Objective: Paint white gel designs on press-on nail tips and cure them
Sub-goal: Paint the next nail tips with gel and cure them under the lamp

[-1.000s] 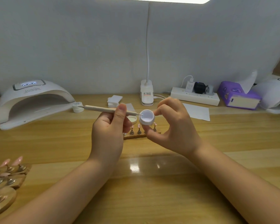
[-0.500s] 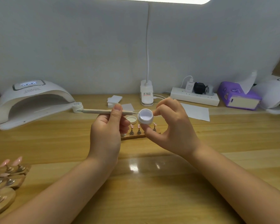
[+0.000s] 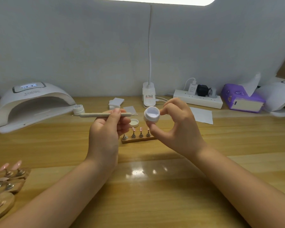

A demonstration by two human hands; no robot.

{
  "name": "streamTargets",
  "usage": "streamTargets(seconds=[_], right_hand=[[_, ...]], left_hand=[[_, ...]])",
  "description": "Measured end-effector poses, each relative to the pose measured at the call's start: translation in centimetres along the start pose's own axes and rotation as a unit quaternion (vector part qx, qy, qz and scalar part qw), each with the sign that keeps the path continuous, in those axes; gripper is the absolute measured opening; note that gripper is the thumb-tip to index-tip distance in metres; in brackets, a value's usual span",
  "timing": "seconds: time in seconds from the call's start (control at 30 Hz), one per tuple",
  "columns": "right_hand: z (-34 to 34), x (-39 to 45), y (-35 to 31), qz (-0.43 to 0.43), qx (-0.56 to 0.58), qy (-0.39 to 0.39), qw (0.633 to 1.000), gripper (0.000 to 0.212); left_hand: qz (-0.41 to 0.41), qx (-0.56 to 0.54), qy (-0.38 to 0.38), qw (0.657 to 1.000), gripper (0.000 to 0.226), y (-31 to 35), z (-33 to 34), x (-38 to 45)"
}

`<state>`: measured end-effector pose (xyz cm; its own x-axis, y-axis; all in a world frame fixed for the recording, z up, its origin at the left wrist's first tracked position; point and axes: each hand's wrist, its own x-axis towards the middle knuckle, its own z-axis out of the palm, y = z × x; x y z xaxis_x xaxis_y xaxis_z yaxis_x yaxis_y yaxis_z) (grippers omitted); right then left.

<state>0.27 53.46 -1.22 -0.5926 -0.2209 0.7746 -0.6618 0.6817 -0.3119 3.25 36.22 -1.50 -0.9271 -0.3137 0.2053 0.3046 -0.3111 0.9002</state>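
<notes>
Left hand: the left hand (image 3: pixel 105 129) pinches a slim beige dotting tool with fine metal tips (image 3: pixel 105 115) between thumb and curled fingers (image 3: pixel 117 112), near the middle of the handle.
Right hand: the right hand (image 3: pixel 179 129) holds a small round white plastic gel pot (image 3: pixel 152 114), open, with thumb beneath and forefinger on the far rim; the other fingers curl loosely behind it.
Key relation: the tool's long axis lies level, left to right, and its right-hand metal tip points at the pot's mouth from just beside it, not touching. The pot tilts its opening toward the viewer and slightly toward the tool. A short move to the right would put the tip into the white gel, judging by this line-up.
Nail tips: a small wooden strip stand with metal pegs carrying pink press-on nail tips (image 3: pixel 138 137) sits on the wooden counter (image 3: pixel 155 195) just beyond and below both hands; the left hand is slightly nearer its left end. Whether any tip bears white paint is too small to tell.
Pot lid: a white screw lid (image 3: pixel 134 122) lies upturned on the counter between tool and stand.
Curing: a white dome-shaped nail lamp (image 3: pixel 31 104) stands far left, its display lit.
Writing: "SUN" is legible on the lamp; the rest is too blurred. A second small white jar (image 3: pixel 78 109) beside the lamp has a printed lid I cannot read.
More stands: wooden stands with pink tips (image 3: pixel 5 178) sit at the near left edge.
</notes>
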Motion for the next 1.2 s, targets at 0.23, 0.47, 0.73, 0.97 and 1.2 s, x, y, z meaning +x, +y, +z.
streamTargets(seconds=[0.23,0.47,0.73,0.97,1.2], right_hand=[[-0.2,0.2,3.5,0.225,-0.067,-0.044,0.971,0.034],[0.4,-0.5,5.7,0.314,-0.165,-0.155,0.922,0.04],[0.9,-1.0,6.0,0.32,-0.158,-0.174,0.918,0.038],[0.4,-0.5,5.9,0.312,-0.164,-0.198,0.915,0.064],[-1.5,-1.1,5.3,0.049,-0.071,-0.166,0.982,0.022]], left_hand=[[0.074,0.076,0.011,0.994,0.016,-0.5,-0.5,-0.1],[0.117,0.127,0.03,0.985,0.017,-1.1,-1.3,0.2],[0.135,0.138,0.008,0.981,0.018,-1.3,-1.1,-0.1],[0.136,0.136,0.011,0.981,0.018,-1.4,-1.1,0.0],[0.137,0.135,0.017,0.981,0.019,-1.6,-1.4,0.2]])
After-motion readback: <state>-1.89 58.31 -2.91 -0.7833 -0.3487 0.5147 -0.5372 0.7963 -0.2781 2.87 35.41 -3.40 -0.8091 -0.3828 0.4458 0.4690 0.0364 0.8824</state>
